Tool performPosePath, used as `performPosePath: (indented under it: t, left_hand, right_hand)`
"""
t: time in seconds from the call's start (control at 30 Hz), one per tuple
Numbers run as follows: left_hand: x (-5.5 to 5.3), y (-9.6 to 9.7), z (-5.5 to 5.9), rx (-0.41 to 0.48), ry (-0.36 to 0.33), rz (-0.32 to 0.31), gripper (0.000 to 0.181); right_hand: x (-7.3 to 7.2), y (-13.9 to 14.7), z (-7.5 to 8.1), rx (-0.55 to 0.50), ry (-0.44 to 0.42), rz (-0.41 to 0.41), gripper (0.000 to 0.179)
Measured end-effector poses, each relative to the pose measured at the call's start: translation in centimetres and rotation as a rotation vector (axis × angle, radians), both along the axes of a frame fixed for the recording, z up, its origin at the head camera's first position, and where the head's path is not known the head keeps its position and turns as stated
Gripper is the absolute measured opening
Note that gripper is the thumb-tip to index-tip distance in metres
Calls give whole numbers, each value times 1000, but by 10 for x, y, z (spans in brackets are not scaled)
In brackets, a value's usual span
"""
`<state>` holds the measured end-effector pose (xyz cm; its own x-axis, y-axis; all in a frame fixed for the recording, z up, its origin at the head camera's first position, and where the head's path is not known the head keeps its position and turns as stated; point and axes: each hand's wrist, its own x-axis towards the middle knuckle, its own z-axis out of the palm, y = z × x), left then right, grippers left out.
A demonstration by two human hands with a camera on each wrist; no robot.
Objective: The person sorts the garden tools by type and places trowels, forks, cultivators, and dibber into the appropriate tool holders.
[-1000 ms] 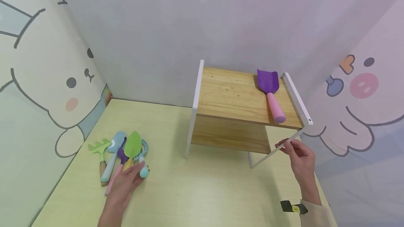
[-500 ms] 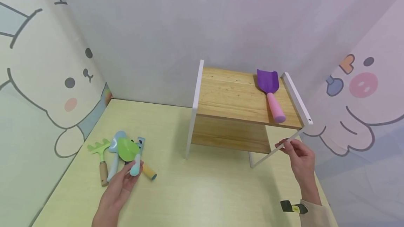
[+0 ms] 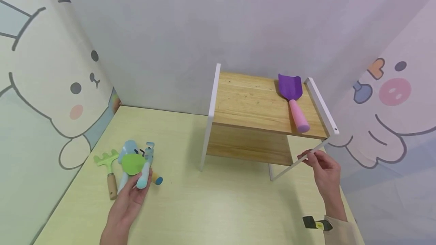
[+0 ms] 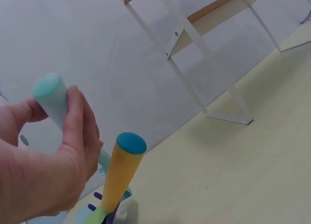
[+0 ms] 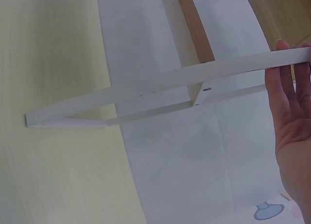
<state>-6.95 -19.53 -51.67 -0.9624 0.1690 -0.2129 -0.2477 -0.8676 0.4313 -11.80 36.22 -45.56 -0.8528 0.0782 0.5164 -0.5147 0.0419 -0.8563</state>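
Note:
My left hand (image 3: 126, 201) pinches the pale handle of a light blue hand rake (image 3: 145, 171), raised over a pile of garden tools; its mint end faces the left wrist camera. Right beside it lies a green trowel (image 3: 133, 164) with a yellow handle (image 4: 124, 168). Beneath are a light blue shovel (image 3: 128, 147) and a purple-tined tool, mostly hidden. A green rake (image 3: 108, 158) with a wooden handle lies to their left. My right hand (image 3: 326, 169) grips the white side frame (image 5: 160, 80) of a two-tier wooden shelf (image 3: 248, 101).
A purple shovel (image 3: 297, 105) with a pink handle lies on the top board at the right. The shelf stands on a pale wood-look table (image 3: 211, 207). Fabric walls with cartoon animals enclose the back and sides.
My left hand has taken up the light blue rake and lifted it from the pile. The green trowel has turned and its yellow handle has swung right. My right hand stays on the frame.

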Motion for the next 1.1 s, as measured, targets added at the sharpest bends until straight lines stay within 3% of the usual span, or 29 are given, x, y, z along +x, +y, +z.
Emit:
performPosePath:
  t: [0.13,0.27,0.33,0.43,0.67,0.73,0.8,0.9,1.0,1.1]
  left_hand:
    - [-1,3,-1,-157,-25,-33,27]
    - [-3,11,-2,-442,-74,-52,58]
    - [-3,15,-2,-514,-92,-61,69]
    - [-2,20,-4,-559,-92,-82,75]
    - [3,27,-4,-550,-110,-114,76]
    - [3,27,-3,-506,-79,-118,72]
    - [4,23,-3,-407,-42,-103,56]
    - [5,15,-6,-110,39,-95,32]
    - [4,8,-11,208,99,-106,36]
    - [2,5,-14,367,129,-102,40]
  right_hand:
    - [0,0,0,-3,-4,-3,15]
    - [1,0,-1,-12,-5,0,15]
    - [1,0,-1,-14,-6,0,15]
    - [0,0,-1,-13,-6,-3,15]
    - [0,0,0,-2,-11,-14,15]
    - [0,-1,0,-1,-21,-23,15]
    - [1,-1,0,1,-28,-33,14]
    - [0,-1,-1,-4,-27,-29,14]
    - [-1,-1,-1,-12,-14,-12,15]
    - [0,-1,0,-11,-23,-21,15]
